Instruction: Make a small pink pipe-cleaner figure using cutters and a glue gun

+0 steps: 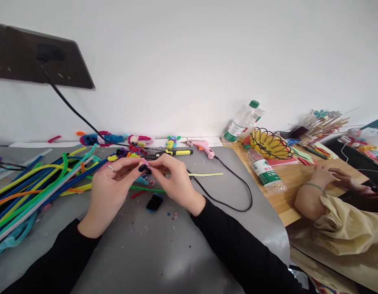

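Observation:
Both hands meet above the grey mat, fingertips pinched together. Between the thumb and fingers of my left hand is a small pink fuzzy piece, mostly covered by the fingers. My right hand pinches at the same piece from the other side. A pale yellow pipe cleaner shows beyond my right hand; whether it is held or lies on the mat I cannot tell. Just below the hands lies a black fuzzy square with a blue edge. Pliers with yellow-and-black handles lie behind the fingers.
Many coloured pipe cleaners are heaped at left. A pink glue gun with a black cord rests by the wall. Bottles and a black wire basket stand at right, near another person's sleeved arm.

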The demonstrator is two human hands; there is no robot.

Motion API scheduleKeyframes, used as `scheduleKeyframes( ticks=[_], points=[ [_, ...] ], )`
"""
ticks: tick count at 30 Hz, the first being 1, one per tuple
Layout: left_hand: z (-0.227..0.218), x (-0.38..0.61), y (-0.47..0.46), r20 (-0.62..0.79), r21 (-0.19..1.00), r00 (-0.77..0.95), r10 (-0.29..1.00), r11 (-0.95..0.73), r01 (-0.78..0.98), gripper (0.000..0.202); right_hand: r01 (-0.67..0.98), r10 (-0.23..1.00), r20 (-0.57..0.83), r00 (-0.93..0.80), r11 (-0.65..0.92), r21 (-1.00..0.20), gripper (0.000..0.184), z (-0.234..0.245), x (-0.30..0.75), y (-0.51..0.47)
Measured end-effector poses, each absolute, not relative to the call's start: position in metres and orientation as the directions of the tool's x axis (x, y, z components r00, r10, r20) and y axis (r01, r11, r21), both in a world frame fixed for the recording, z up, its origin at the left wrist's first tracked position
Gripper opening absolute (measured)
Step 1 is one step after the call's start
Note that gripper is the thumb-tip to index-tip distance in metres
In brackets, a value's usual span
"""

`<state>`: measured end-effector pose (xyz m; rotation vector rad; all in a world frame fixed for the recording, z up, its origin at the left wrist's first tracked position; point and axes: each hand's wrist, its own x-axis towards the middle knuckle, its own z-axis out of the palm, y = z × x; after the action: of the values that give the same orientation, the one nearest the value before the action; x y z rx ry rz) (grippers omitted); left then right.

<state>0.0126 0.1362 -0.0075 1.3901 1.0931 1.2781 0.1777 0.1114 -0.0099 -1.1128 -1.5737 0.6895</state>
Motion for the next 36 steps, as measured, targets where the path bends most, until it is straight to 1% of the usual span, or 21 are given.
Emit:
scheduleKeyframes(
  ticks=[3,10,17,23,24,29,36],
  points=[
    [-0.01,0.012,0.137,0.139,0.99,0.066,0.988,-0.138,-0.015,0.035,0.319,0.905,0.424,-0.034,0.412,-0.853,0.014,-0.012,0.177,0.112],
    [-0.014,0.013,0.139,0.12,0.991,0.063,0.991,-0.116,-0.06,0.037,0.353,0.895,0.443,-0.044,0.429,-0.832,0.014,-0.014,0.177,0.111],
    [-0.015,0.013,0.139,0.104,0.993,0.07,0.992,-0.099,-0.06,0.037,0.35,0.896,0.444,-0.027,0.424,-0.835,0.013,-0.013,0.178,0.112],
    [-0.006,0.014,0.136,0.094,0.994,0.065,0.993,-0.09,-0.061,0.052,0.344,0.907,0.42,0.027,0.386,-0.856,0.013,-0.011,0.178,0.114],
    [-0.004,0.015,0.135,0.097,0.994,0.056,0.994,-0.094,-0.062,0.052,0.345,0.91,0.414,0.027,0.38,-0.858,0.013,-0.011,0.178,0.113],
    [-0.002,0.015,0.133,0.149,0.989,0.05,0.987,-0.15,0.004,0.037,0.344,0.91,0.414,0.023,0.381,-0.858,0.013,-0.01,0.178,0.113],
    [-0.008,0.014,0.136,0.203,0.977,0.034,0.979,-0.205,0.061,0.048,0.331,0.888,0.46,0.017,0.429,-0.84,0.012,-0.011,0.178,0.114]
  ],
)
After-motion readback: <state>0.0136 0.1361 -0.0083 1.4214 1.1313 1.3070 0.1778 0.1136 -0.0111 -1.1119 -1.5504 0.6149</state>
